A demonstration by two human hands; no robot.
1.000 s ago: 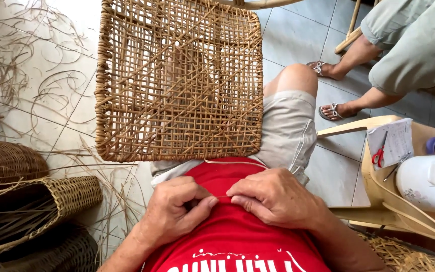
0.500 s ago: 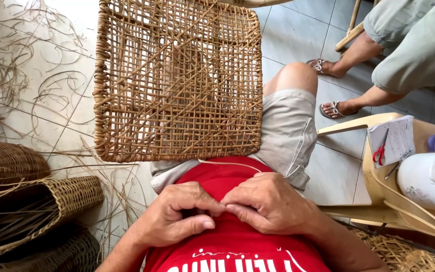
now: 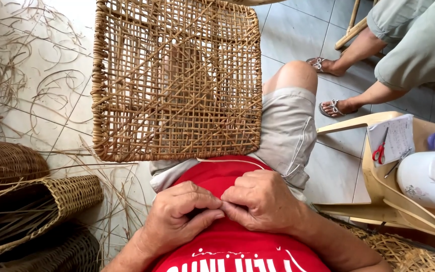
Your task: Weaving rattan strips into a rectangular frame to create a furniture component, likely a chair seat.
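Observation:
A square woven rattan panel (image 3: 177, 80) with an open lattice rests on my lap, its near edge just above my red shirt. A thin pale rattan strand (image 3: 227, 161) arcs from that edge across the shirt toward my hands. My left hand (image 3: 179, 219) and my right hand (image 3: 265, 201) are pressed together against my belly. Their fingertips meet in a pinch, apparently on the strand's end, which the fingers hide. Neither hand touches the panel.
Woven baskets (image 3: 41, 206) and loose rattan strips (image 3: 51, 85) lie on the tiled floor at left. A pale wooden chair (image 3: 373, 176) at right holds red scissors (image 3: 378, 151), a paper and a white jug (image 3: 429, 179). Another person's sandalled feet (image 3: 336, 108) are at top right.
My hands have drawn closer together, and their fingertips now meet in a pinch. The panel has not moved.

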